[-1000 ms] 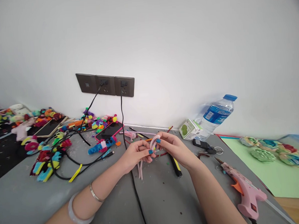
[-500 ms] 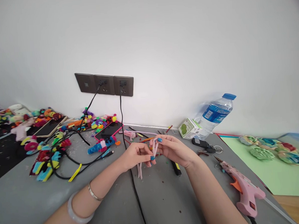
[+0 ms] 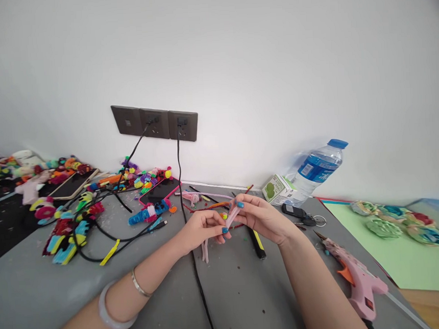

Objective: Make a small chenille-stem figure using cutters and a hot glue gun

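1. Tilted now, the pink strip (image 3: 232, 217) slants between the two hands, where half a second ago it stood as a steeper narrow loop; the right hand (image 3: 267, 217) has shifted slightly outward.
2. Grey table (image 3: 167, 295) nearest, flecked with crumbs; a black cable (image 3: 201, 283) crosses it, passing beneath the left arm; a pink glue gun (image 3: 363, 282) lies at right.
3. Left hand (image 3: 201, 230): thumb and fingers closed on the strip's lower end; right hand: thumb and fingers pinched on its upper end; both above the table.
4. Just beyond, a black-and-yellow cutter (image 3: 259, 246) near the right hand; fuzzy toys (image 3: 67, 236) at left; keys (image 3: 305, 216) and a green sheet (image 3: 416, 269) at right.
5. Farther, a phone (image 3: 159, 192); a carton (image 3: 275, 188) beside a bottle (image 3: 317, 169).
6. Behind everything, a plain white wall (image 3: 236, 60); dark sockets (image 3: 154, 123) with two plugs in.
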`<control>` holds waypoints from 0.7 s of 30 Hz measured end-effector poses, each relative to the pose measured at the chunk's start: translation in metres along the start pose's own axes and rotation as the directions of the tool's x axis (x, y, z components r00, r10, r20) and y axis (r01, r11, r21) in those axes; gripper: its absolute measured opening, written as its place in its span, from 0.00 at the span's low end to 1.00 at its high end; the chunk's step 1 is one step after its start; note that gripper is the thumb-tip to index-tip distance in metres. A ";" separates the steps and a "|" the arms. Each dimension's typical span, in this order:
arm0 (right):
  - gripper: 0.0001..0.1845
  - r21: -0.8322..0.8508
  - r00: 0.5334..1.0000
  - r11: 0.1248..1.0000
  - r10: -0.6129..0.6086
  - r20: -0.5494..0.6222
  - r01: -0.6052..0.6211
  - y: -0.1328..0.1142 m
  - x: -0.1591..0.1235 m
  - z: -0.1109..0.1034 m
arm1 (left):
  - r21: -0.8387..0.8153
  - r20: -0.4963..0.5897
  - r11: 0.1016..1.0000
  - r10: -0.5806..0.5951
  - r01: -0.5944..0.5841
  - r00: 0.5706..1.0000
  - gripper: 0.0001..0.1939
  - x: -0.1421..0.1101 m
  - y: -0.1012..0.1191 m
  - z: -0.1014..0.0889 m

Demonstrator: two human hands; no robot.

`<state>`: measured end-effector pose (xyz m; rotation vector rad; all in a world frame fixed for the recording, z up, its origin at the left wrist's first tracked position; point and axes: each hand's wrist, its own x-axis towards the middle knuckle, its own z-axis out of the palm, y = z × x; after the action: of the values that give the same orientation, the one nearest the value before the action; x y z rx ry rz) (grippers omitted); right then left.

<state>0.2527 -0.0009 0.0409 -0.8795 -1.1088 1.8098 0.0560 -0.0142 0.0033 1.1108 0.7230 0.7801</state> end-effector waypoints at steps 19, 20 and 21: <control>0.33 -0.765 0.761 -0.100 -0.245 -0.601 -0.636 0.017 -0.002 -0.009 | -0.067 -0.296 0.992 0.084 -0.108 0.952 0.23 0.010 -0.007 -0.016; 0.32 -0.767 0.763 -0.104 -0.252 -0.596 -0.633 0.017 -0.002 -0.010 | -0.063 -0.295 0.992 0.083 -0.107 0.952 0.23 0.010 -0.007 -0.017; 0.31 -0.770 0.766 -0.104 -0.254 -0.591 -0.629 0.017 -0.001 -0.012 | -0.060 -0.294 0.993 0.084 -0.106 0.952 0.22 0.010 -0.007 -0.017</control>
<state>0.2585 -0.0024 0.0210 -2.4744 -1.8871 0.2094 0.0487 0.0004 -0.0092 0.9774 0.8837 1.0601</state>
